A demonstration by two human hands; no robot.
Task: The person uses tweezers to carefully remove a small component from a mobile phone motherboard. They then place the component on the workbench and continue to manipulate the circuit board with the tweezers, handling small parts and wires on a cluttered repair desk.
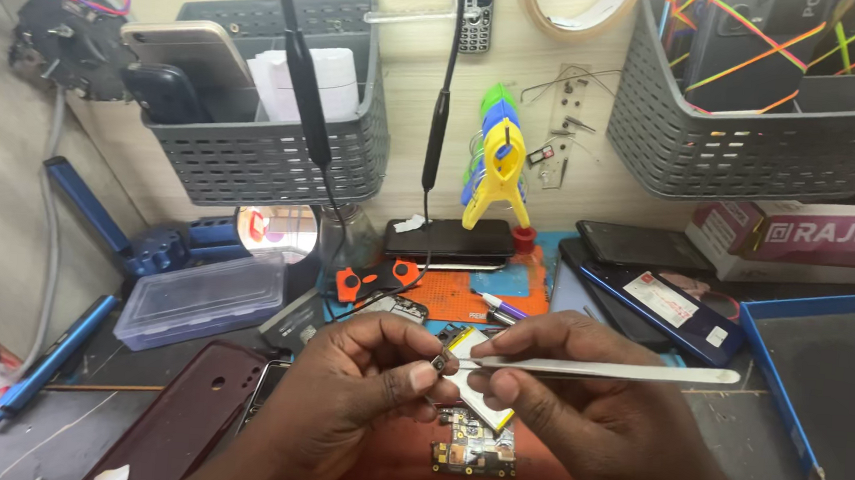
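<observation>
Left hand (pixel 357 385) pinched shut around a small square part (pixel 436 365), thumb and forefinger closed on it, other fingers curled under. Right hand (pixel 577 401) gripping metal tweezers (pixel 599 368), fingers closed along the shaft, tips meeting the small square part just beside the left thumb. Possibly a tiny camera module, though too small to tell. Directly below, near the wrists, a bare circuit board (pixel 474 449) lying flat on the reddish mat (pixel 401 474), with a white and yellow piece (pixel 482 399) between board and hands. To the left, a dark red phone case (pixel 185 414) (back side up) and a clear plastic box (pixel 201 299). Farther off, an orange work mat (pixel 464 295) with a dark phone (pixel 448 239) on it, a yellow clamp (pixel 498 175) standing upright behind. At far right, a blue tray (pixel 818 398); above, grey baskets (pixel 263 153) hung on the wall
</observation>
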